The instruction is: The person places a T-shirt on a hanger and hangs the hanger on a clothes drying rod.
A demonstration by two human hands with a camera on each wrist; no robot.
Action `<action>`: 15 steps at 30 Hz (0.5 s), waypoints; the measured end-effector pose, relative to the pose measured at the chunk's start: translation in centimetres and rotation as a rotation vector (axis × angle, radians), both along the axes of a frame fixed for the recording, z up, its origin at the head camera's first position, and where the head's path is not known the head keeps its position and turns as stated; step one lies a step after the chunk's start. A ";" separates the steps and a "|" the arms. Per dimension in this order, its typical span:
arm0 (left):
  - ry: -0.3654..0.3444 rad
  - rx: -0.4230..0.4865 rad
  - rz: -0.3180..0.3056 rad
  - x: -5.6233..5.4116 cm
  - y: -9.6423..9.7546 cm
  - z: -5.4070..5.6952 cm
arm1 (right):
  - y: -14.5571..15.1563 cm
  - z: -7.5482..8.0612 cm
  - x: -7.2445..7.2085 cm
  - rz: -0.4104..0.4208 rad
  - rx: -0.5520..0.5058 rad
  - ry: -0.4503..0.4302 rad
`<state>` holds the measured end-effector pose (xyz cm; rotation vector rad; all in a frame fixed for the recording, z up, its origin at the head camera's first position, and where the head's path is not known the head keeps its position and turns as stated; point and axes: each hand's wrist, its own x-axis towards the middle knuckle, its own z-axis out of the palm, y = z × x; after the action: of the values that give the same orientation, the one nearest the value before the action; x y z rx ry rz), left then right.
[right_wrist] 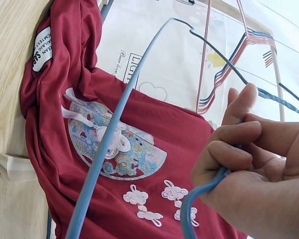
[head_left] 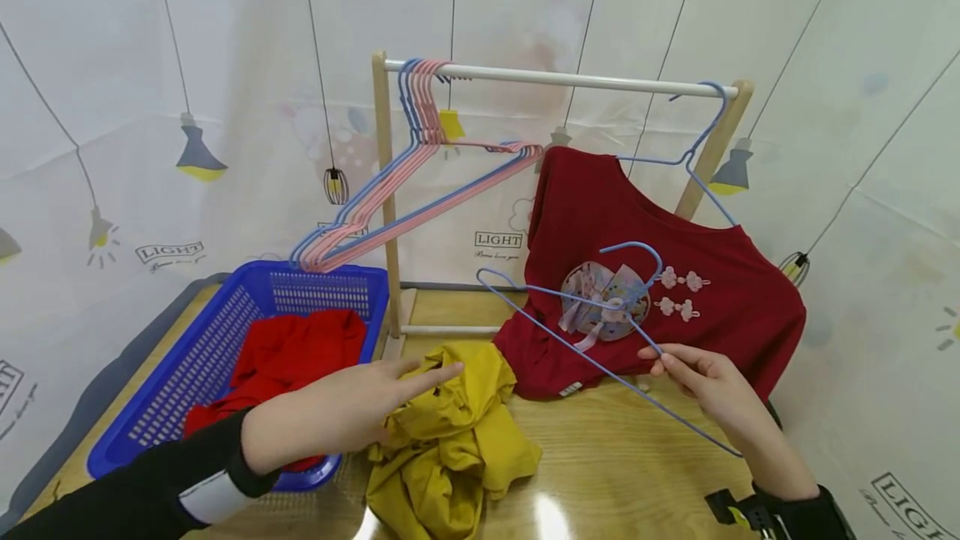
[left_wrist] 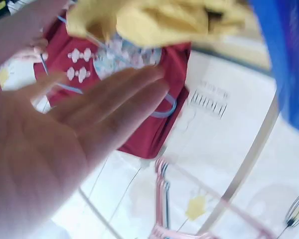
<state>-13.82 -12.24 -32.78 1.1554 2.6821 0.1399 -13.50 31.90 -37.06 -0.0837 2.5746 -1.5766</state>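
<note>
I had the right hand (head_left: 705,377) pinching the blue hanger (head_left: 615,304) and the left hand (head_left: 360,400), straight-fingered and gripping nothing, over the yellow garment (head_left: 450,448) on the surface (head_left: 600,457), which seemed best spread flat before any threading.

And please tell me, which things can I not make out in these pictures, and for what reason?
- Head view: part of the red garment in the blue basket, hidden by the left hand.
- Head view: exact count of the hangers bunched on the rack; they overlap.
- Left wrist view: folds of the yellow garment, blurred and cut off by the top edge.
- Right wrist view: the held blue hanger, partly behind the right hand, cut off by the bottom edge.
</note>
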 end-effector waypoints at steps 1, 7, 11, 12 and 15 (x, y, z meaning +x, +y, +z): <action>0.046 -0.042 -0.055 -0.2 0.3 0.2 | 0.0 0.0 0.0 0.003 0.001 0.001; 0.276 -0.296 -0.259 -2.5 3.0 0.6 | 0.1 -0.1 0.1 0.000 0.015 0.015; 0.325 -0.494 -0.316 -3.4 5.2 -0.7 | 0.1 -0.1 0.1 0.005 -0.007 0.020; 0.313 -0.529 -0.322 -3.4 5.6 -1.3 | 0.1 -0.2 0.0 0.008 -0.009 0.021; 0.205 -0.538 -0.325 -3.5 6.4 -2.6 | 0.1 -0.2 0.0 0.018 -0.017 0.020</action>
<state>-17.28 -5.88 -35.42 1.4394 2.4024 -0.7370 -13.49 32.01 -37.30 -0.1249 2.5686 -1.5990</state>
